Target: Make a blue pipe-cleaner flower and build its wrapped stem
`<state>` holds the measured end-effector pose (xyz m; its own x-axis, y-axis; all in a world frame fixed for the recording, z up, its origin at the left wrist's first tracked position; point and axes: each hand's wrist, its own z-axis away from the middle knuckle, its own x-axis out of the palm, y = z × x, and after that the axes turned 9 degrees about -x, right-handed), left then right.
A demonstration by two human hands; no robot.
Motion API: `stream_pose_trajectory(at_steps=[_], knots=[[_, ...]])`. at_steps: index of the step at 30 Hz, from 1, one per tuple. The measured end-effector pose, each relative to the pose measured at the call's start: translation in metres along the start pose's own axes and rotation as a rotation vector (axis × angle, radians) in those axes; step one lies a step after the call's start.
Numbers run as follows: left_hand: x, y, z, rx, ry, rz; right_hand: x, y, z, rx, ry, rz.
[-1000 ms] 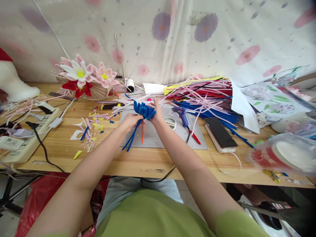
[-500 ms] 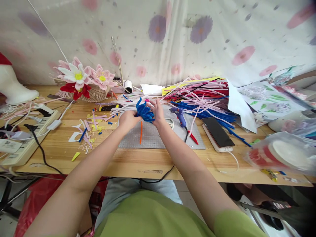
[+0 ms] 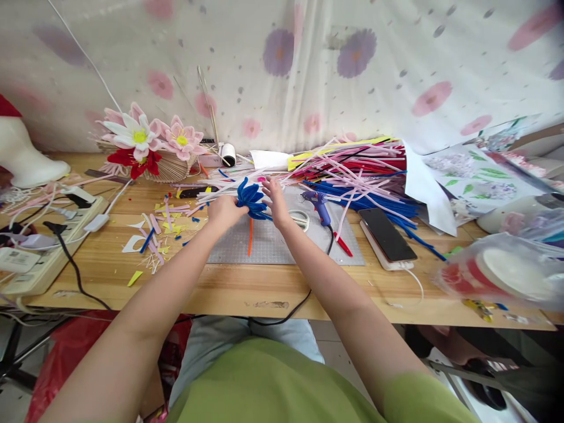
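The left hand (image 3: 224, 210) grips the blue pipe-cleaner flower (image 3: 250, 198) over the grey cutting mat (image 3: 286, 247); the right hand (image 3: 275, 202), fingers spread, touches its looped petals, which look mostly shaped, while an orange stem (image 3: 249, 236) lies unused just below

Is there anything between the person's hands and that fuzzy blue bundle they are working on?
Nothing visible. The left hand is closed on the blue pipe-cleaner bundle from its left side, and the right hand touches it from the right with fingers spread. The orange pipe cleaner lies below on the grey cutting mat, out of the way.
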<state>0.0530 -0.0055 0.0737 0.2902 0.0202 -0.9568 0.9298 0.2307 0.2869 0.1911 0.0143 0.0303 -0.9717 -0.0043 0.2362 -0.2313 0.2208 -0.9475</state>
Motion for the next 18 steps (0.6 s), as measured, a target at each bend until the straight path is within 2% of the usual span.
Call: stream_pose_trajectory(at_steps=[3, 5, 7, 9, 11, 14, 18], knots=[[0.003, 0.001, 0.000, -0.007, -0.013, -0.019, 0.010, -0.002, 0.002, -0.152, -0.008, 0.088], [0.005, 0.001, 0.002, 0.043, -0.002, -0.010, 0.014, 0.000, 0.000, -0.196, 0.066, 0.104], [0.007, 0.000, 0.004, 0.093, -0.003, 0.011, 0.014, 0.003, -0.003, -0.165, 0.144, 0.093], [0.009, -0.001, 0.005, 0.115, -0.021, 0.031, 0.010, 0.005, -0.005, -0.102, 0.166, 0.084], [0.010, -0.002, 0.005, 0.101, -0.040, 0.041, 0.007, 0.005, -0.005, -0.070, 0.164, 0.075], [0.009, -0.002, 0.004, 0.064, -0.038, 0.051, 0.006, -0.003, 0.000, -0.129, 0.174, 0.040], [0.009, 0.000, 0.004, 0.035, -0.035, 0.078, 0.009, -0.012, 0.004, -0.192, 0.055, 0.078]])
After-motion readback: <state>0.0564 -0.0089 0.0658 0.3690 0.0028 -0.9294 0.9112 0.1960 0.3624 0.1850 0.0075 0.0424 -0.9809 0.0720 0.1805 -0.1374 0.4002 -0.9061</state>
